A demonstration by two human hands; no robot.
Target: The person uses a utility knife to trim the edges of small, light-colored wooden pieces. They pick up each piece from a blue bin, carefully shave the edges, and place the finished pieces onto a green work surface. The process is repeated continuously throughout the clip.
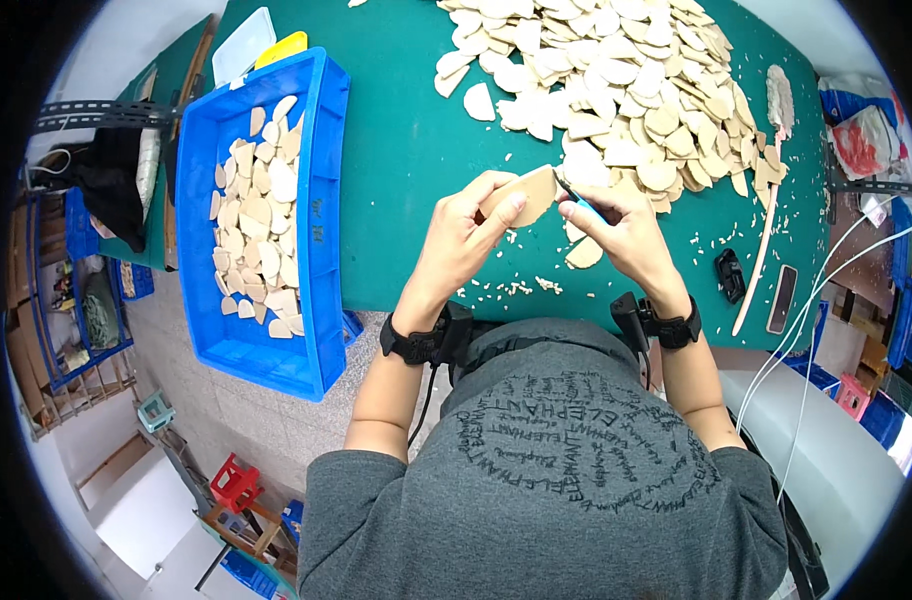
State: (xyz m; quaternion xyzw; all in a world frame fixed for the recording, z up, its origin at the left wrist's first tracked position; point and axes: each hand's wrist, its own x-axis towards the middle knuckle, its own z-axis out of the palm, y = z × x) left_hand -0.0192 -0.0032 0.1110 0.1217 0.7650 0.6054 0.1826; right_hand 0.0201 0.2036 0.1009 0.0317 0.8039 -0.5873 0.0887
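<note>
My left hand [466, 235] grips a flat, pale wooden piece [531, 195] with a rounded edge, held above the green table [396, 150]. My right hand [621, 230] holds a small blue-handled knife [576, 200], its blade touching the piece's right edge. A big heap of similar wooden pieces [616, 90] lies on the table just beyond my hands. Small shavings [521, 288] are scattered near the table's front edge.
A blue plastic crate [321, 200] at the left holds several wooden pieces. A long wooden stick with a brush end [766, 200], a small black object [729, 272] and a dark phone [781, 298] lie at the right. Cables and crates stand around the table.
</note>
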